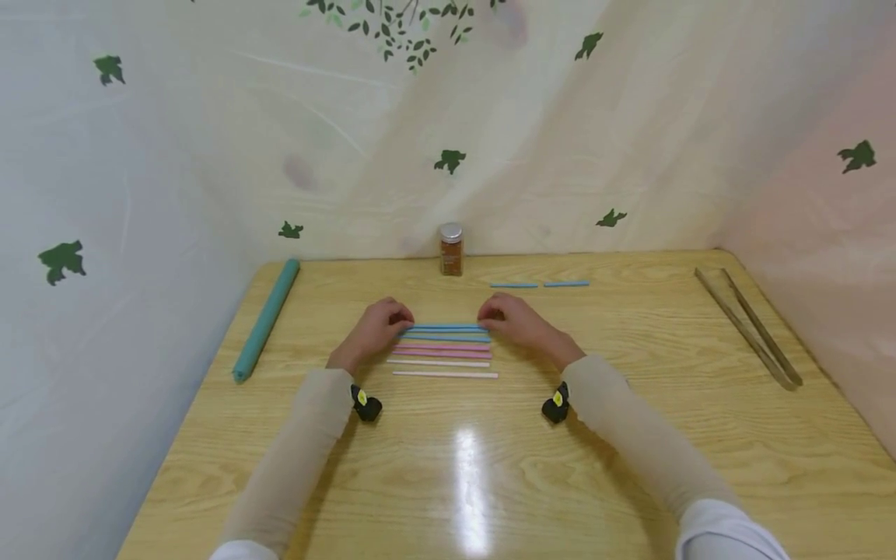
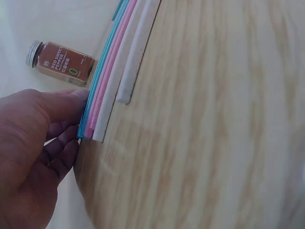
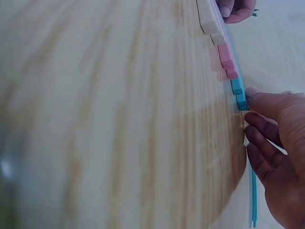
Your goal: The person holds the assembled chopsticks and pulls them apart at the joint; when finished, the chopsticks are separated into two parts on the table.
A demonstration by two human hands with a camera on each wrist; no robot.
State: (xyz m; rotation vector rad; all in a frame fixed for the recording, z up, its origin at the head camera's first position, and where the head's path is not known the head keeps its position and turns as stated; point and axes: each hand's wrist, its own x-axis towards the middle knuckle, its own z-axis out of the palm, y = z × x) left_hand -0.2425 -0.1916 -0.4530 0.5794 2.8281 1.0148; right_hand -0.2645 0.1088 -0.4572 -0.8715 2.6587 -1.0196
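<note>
Both hands are at the far side of a row of thin sticks on the table. My left hand (image 1: 378, 325) pinches the left end of the farthest blue stick (image 1: 446, 327), thumb on the near side. At its other end, my right hand (image 1: 521, 320) holds it between thumb and fingers. More blue sticks (image 1: 448, 339) lie close on the near side, followed by pink sticks (image 1: 442, 355) and two white sticks (image 1: 444, 375). Seen from the left wrist, the sticks run nearly parallel, with the nearest white stick (image 2: 127, 88) set slightly apart. The right wrist view shows their ends stepped.
Behind the row stands a spice jar (image 1: 451, 253) labelled red sweet pepper. Two short blue sticks (image 1: 514, 285) lie at the back, right of the jar. A teal roll (image 1: 266, 323) rests at the left edge, long tongs (image 1: 752, 330) at the right. Hanging cloth (image 1: 448, 101) surrounds the table.
</note>
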